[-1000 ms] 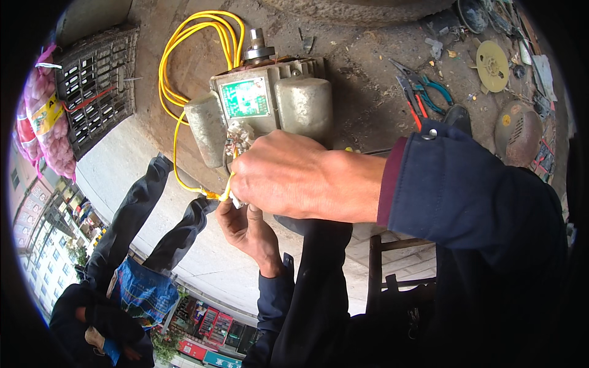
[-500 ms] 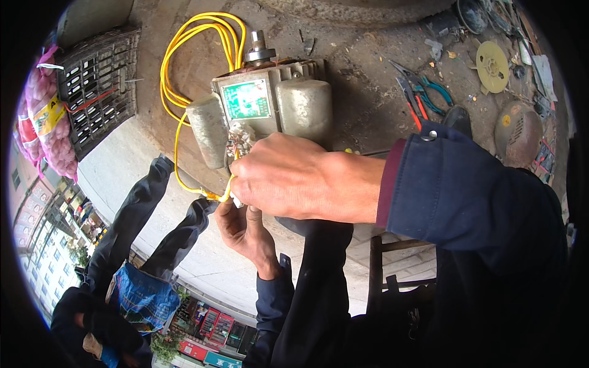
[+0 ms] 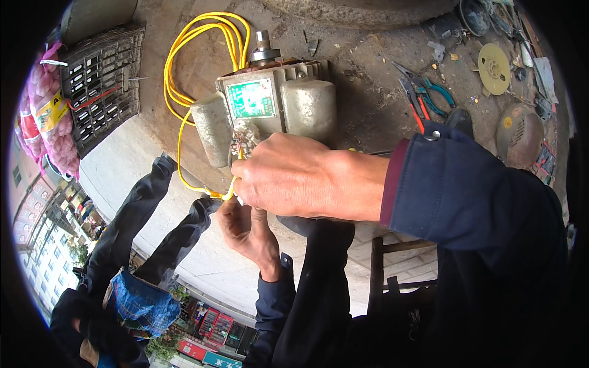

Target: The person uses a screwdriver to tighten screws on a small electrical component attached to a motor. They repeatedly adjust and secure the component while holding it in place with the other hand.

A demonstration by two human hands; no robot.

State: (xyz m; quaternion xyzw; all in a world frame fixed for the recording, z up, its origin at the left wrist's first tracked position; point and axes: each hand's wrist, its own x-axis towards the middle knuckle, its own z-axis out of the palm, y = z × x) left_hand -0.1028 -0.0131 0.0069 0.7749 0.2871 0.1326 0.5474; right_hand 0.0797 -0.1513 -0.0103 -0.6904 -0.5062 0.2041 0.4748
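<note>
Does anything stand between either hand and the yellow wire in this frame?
Nothing visible does. The right hand is right at the yellow wire, on the near side of the motor, and the left hand has its fingertips just below. The right hand hides part of the wire, so the exact grip can't be seen.

Motor (image 3: 264, 101) blocks ahead; ground (image 3: 367, 86) toward pliers (image 3: 420, 80) lies open.

Rough, dull metal encases a motor (image 3: 308, 109) at upper centre, its shaft (image 3: 263, 42) smooth and shiny, beside glossy plastic-coated yellow cable (image 3: 167, 75), with a matt cloth sleeve (image 3: 454, 190) at right.
</note>
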